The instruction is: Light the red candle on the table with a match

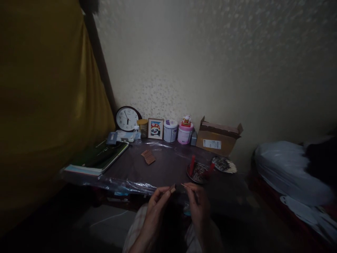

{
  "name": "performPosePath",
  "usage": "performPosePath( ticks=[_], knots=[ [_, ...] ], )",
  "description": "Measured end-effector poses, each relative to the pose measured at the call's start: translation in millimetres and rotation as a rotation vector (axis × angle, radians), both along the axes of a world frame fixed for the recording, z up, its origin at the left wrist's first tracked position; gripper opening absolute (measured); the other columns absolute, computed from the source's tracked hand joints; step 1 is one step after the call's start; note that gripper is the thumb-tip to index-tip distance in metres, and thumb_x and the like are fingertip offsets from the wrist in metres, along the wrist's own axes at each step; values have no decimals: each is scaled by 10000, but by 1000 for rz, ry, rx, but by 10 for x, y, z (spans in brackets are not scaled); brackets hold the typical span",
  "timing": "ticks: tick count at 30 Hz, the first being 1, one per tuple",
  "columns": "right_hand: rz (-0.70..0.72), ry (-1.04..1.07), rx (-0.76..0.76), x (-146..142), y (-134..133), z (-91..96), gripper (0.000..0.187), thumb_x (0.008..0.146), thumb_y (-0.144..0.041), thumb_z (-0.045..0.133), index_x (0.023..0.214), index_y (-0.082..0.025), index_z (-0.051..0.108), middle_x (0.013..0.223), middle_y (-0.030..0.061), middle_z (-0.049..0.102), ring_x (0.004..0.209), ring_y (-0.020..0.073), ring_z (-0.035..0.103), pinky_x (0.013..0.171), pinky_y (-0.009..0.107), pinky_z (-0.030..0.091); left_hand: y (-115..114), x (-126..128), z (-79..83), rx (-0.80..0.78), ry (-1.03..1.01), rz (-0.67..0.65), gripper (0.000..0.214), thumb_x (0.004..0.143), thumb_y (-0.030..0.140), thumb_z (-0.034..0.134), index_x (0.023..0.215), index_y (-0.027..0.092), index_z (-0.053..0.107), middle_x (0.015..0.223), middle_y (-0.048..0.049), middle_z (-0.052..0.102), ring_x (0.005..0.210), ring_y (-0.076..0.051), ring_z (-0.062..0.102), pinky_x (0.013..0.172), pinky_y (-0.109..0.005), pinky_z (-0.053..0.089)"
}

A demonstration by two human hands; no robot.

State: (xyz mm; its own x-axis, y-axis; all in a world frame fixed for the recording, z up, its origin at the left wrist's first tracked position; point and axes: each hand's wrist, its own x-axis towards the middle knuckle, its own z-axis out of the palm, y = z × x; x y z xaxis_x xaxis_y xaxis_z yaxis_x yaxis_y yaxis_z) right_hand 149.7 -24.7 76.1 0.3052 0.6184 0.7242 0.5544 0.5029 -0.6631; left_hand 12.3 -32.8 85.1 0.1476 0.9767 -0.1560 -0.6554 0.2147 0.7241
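My left hand (156, 207) is closed around a small brown matchbox (172, 190), held just off the table's front edge. A little to its right, my right hand (197, 203) pinches a thin matchstick (183, 185) that points toward the box; the two are apart. No flame shows. Beyond my right hand stands a dish (187, 173) of small dark bits with a red candle (192, 165) and a second red candle (211, 168), neither visibly lit. Farther right, another plate (221, 170) bears dark bits and several pale sticks (231, 167).
A folded brown paper piece (149, 157) lies on the plastic-covered table (165, 172). Books (100, 158) occupy the left side. Along the wall stand a clock (127, 118), a framed panda picture (155, 129), a white tin (170, 131), a pink tin (185, 134) and a cardboard box (218, 138).
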Motion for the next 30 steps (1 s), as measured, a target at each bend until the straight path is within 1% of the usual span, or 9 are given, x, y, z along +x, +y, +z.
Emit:
performPosePath(
  ticks=[6, 12, 15, 17, 19, 22, 25, 28, 30],
  knots=[
    [68, -55, 7, -95, -79, -76, 110, 890, -210, 542, 824, -209, 630, 836, 33, 709, 803, 145, 684, 741, 255, 553, -28, 8, 26, 18, -21, 10, 176, 699, 301, 737, 839, 209, 684, 867, -24, 763, 849, -186, 678, 792, -273, 465],
    [-36, -144, 29, -30, -201, 56, 132, 894, -242, 534, 832, -219, 648, 839, 41, 718, 793, 151, 683, 749, 263, 548, -51, 1, 57, 18, -47, 6, 164, 732, 286, 714, 865, 198, 676, 842, -23, 754, 801, -170, 675, 774, -269, 470],
    [40, -235, -11, 12, -82, -92, 193, 907, -294, 498, 849, -219, 666, 837, 37, 735, 792, 158, 694, 754, 278, 549, -69, 13, 75, 40, -44, 17, 155, 743, 269, 703, 878, 197, 678, 842, -22, 750, 811, -164, 666, 792, -266, 463],
    [-15, -223, -19, 64, 46, -214, 276, 913, -343, 472, 746, -219, 654, 686, 8, 714, 638, 145, 683, 599, 238, 546, -85, 17, 86, 58, -41, 15, 150, 753, 265, 693, 888, 202, 682, 872, -28, 752, 842, -173, 666, 814, -273, 458],
    [-93, -172, -17, 120, 123, -254, 316, 927, -360, 439, 747, -203, 645, 680, 23, 711, 630, 155, 678, 588, 256, 546, -98, 15, 87, 60, -44, -1, 132, 767, 268, 675, 887, 213, 684, 881, -32, 757, 855, -187, 673, 832, -294, 456],
    [-132, -100, -1, 140, 55, -129, 269, 915, -360, 483, 785, -202, 658, 755, 35, 719, 710, 163, 689, 674, 281, 560, -99, 17, 56, 40, -67, -7, 98, 781, 268, 657, 870, 235, 679, 890, -25, 762, 880, -201, 679, 852, -316, 450],
    [-102, -57, 0, 72, -80, -11, 199, 906, -331, 518, 853, -218, 673, 839, 45, 727, 776, 175, 696, 710, 295, 563, -77, 34, 12, 9, -76, 19, 118, 757, 274, 684, 865, 226, 678, 894, -27, 761, 866, -198, 681, 832, -313, 455],
    [57, -189, -26, 35, -47, -117, 186, 898, -323, 520, 856, -237, 679, 852, 43, 736, 812, 180, 696, 759, 306, 556, -58, 48, -10, 27, -64, 28, 180, 714, 279, 724, 864, 188, 686, 853, -47, 756, 830, -204, 682, 801, -309, 468],
    [7, -194, -23, 70, 56, -258, 234, 916, -327, 480, 814, -234, 669, 761, 18, 727, 718, 159, 693, 672, 267, 555, -55, 42, -18, 33, -68, 27, 199, 710, 277, 728, 877, 180, 685, 861, -55, 755, 852, -213, 683, 808, -310, 471]
  ],
)
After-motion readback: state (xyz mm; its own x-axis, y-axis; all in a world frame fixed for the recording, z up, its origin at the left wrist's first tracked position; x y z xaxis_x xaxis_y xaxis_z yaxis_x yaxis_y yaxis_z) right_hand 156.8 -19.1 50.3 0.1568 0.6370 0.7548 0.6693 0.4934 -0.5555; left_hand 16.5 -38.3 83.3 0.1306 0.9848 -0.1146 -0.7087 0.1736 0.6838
